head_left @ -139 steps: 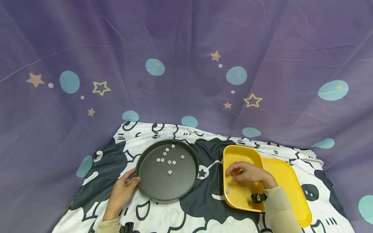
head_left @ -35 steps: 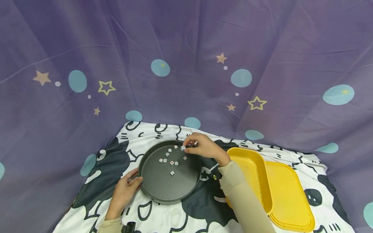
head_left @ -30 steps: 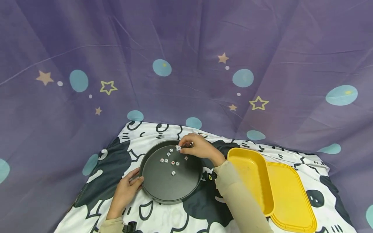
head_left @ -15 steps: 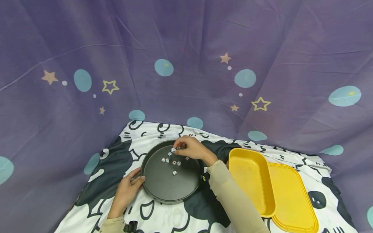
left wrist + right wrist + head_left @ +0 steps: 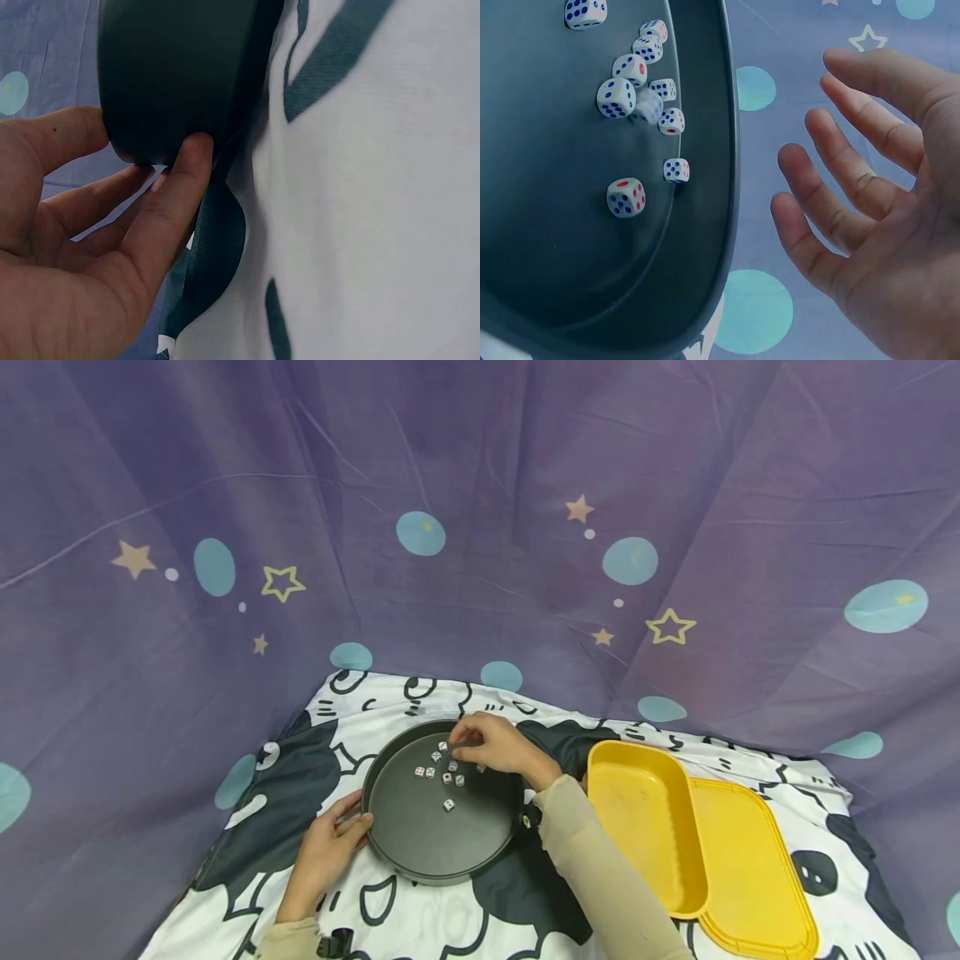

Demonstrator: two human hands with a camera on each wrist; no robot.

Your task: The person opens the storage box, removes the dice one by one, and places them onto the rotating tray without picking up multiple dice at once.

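Observation:
A round dark pan holds several white dice with blue and red pips. My left hand holds its left side; in the left wrist view a fingertip meets the rim and another presses the outer wall. Over the far part of the pan is my right hand, its fingers loosely bent with nothing between them. Just below these fingertips sits a die near the others. In the right wrist view one die is motion-blurred, apart from my relaxed right hand.
Right of the pan stands a yellow tub with no dice showing in it. Its yellow lid lies beside and partly under it. A black-and-white printed cloth covers the table, and a purple curtain hangs behind.
My right hand has come from the yellow tub, where one die lay, to the pan, carrying a die leftward over it. It has now let go. My left hand has stayed at the pan.

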